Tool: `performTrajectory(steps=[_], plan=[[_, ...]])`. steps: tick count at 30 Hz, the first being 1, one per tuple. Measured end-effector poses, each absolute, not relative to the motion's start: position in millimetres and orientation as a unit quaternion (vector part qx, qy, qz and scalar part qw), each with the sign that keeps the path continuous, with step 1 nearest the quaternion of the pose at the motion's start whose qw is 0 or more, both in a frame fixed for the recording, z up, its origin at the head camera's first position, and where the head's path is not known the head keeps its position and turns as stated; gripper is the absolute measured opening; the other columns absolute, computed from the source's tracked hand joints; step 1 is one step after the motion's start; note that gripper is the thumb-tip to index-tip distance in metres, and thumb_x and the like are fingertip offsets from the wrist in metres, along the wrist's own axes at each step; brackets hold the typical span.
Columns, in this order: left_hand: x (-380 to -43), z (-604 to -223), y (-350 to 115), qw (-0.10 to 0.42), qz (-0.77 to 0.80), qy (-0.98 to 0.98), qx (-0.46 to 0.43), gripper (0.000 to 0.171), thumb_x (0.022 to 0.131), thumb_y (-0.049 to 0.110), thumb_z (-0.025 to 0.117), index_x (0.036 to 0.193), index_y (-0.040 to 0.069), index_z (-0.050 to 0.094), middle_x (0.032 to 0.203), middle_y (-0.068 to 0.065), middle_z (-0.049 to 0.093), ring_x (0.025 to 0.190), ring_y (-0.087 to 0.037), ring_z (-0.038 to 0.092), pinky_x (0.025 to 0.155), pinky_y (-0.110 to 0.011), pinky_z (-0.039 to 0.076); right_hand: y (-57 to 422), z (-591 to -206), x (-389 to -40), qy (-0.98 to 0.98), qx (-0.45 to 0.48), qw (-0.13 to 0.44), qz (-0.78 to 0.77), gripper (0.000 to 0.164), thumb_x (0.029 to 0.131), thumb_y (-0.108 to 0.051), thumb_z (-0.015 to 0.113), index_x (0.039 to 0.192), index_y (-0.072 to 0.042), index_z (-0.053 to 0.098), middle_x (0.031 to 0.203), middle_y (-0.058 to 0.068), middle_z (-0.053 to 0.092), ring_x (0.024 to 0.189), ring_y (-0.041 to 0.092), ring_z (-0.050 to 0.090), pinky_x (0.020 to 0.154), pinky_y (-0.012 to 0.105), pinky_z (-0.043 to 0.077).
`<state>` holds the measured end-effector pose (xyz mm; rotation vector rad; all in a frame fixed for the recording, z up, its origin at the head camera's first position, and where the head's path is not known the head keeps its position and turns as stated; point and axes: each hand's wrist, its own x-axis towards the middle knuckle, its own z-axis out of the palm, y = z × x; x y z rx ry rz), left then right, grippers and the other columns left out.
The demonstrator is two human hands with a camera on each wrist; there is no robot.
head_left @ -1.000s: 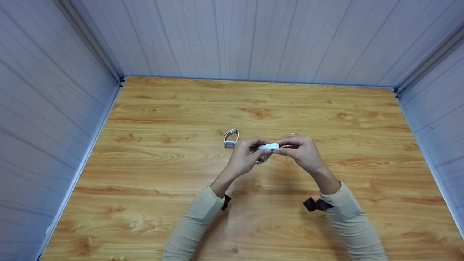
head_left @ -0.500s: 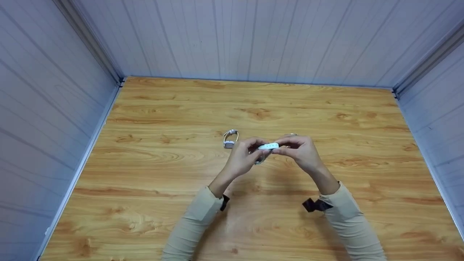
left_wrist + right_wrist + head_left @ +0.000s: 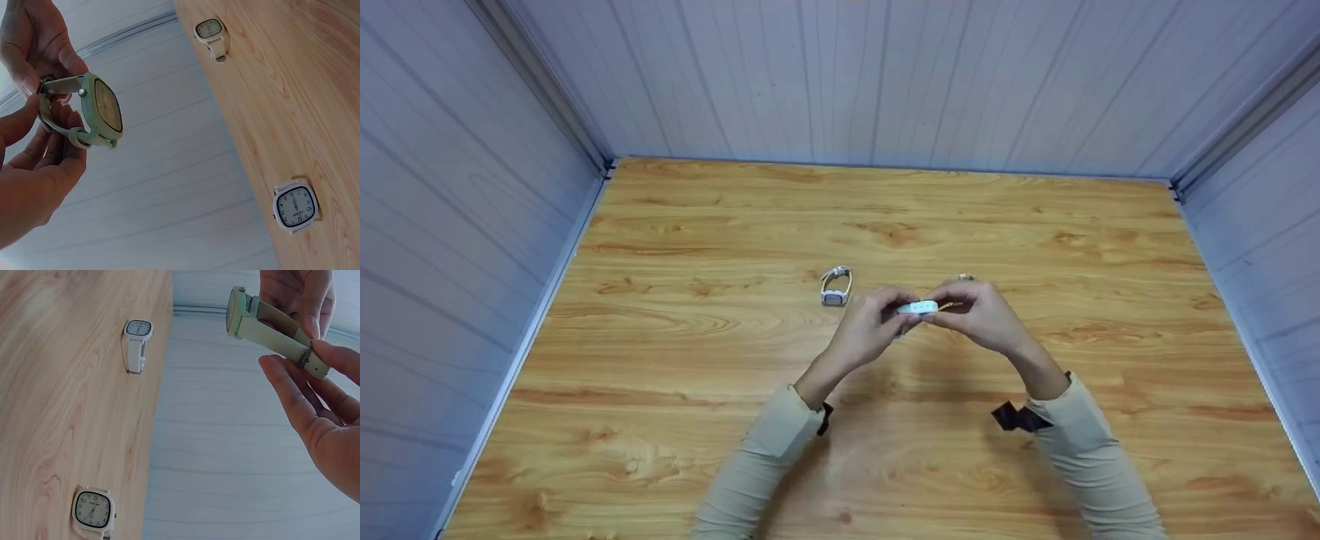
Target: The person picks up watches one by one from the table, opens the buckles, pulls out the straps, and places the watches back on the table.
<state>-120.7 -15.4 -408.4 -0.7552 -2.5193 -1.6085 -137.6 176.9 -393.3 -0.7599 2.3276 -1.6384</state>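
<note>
Between my hands, raised over the table, is a mint-green wristwatch (image 3: pixel 924 307) with a square-cornered case. My left hand (image 3: pixel 861 327) pinches its strap from one side, thumb and fingers around it. From the other side my right hand (image 3: pixel 984 318) grips the strap end by the buckle. In the right wrist view the strap (image 3: pixel 274 340) forms a loop, its holed tip running past the dark buckle (image 3: pixel 304 358). The dial (image 3: pixel 108 105) faces away from the hands in the left wrist view. Fingers hide part of the strap.
A white wristwatch (image 3: pixel 834 297) lies on the wooden table (image 3: pixel 675 360), left of my left hand. Beyond my right hand lies a cream wristwatch (image 3: pixel 93 510), mostly hidden in the head view. Pale panel walls (image 3: pixel 840 82) border the table at the back and sides.
The green watch has turned slightly between the fingers, and its strap tip shows at a different angle. Both hands keep their hold and have shifted only a little.
</note>
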Motion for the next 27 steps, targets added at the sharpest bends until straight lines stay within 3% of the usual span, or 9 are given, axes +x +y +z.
performTrajectory(steps=[7, 13, 20, 27], plan=[[-121.3, -406.6, -14.1, 0.047, -0.501, -0.829, -0.246, 0.019, 0.084, 0.009, 0.066, 0.098, -0.002, 0.065, 0.094, -0.012, 0.064, 0.086, -0.020, 0.060, 0.073, -0.028, 0.050, 173.8, -389.4, -134.2, 0.815, -0.265, 0.041, -0.513, 0.015, 0.081, -0.006, 0.069, 0.093, 0.003, 0.069, 0.090, 0.013, 0.064, 0.081, 0.023, 0.063, 0.068, 0.026, 0.053], [-121.1, -404.9, -13.4, 0.056, -0.498, -0.831, -0.242, 0.014, 0.084, 0.009, 0.066, 0.095, 0.000, 0.067, 0.092, -0.010, 0.066, 0.084, -0.017, 0.062, 0.070, -0.023, 0.050, 172.2, -390.7, -133.4, 0.820, -0.264, 0.004, -0.508, 0.012, 0.078, -0.001, 0.070, 0.089, 0.003, 0.070, 0.085, 0.012, 0.066, 0.073, 0.016, 0.060, 0.062, 0.020, 0.050], [-122.1, -404.3, -12.6, 0.045, -0.523, -0.820, -0.228, 0.013, 0.082, 0.005, 0.067, 0.093, -0.002, 0.068, 0.089, -0.011, 0.067, 0.076, -0.014, 0.062, 0.065, -0.018, 0.049, 165.4, -372.1, -122.5, 0.808, -0.243, 0.022, -0.536, 0.013, 0.077, 0.009, 0.066, 0.090, 0.012, 0.066, 0.085, 0.021, 0.064, 0.074, 0.015, 0.062, 0.064, 0.019, 0.050], [-121.8, -405.2, -13.4, 0.008, -0.561, -0.801, -0.209, 0.012, 0.083, 0.004, 0.065, 0.094, -0.002, 0.068, 0.090, -0.011, 0.067, 0.080, -0.013, 0.063, 0.069, -0.018, 0.050, 169.9, -383.5, -127.3, 0.789, -0.216, 0.050, -0.574, 0.014, 0.078, 0.006, 0.067, 0.091, 0.010, 0.067, 0.087, 0.020, 0.064, 0.071, 0.012, 0.061, 0.061, 0.021, 0.049]])
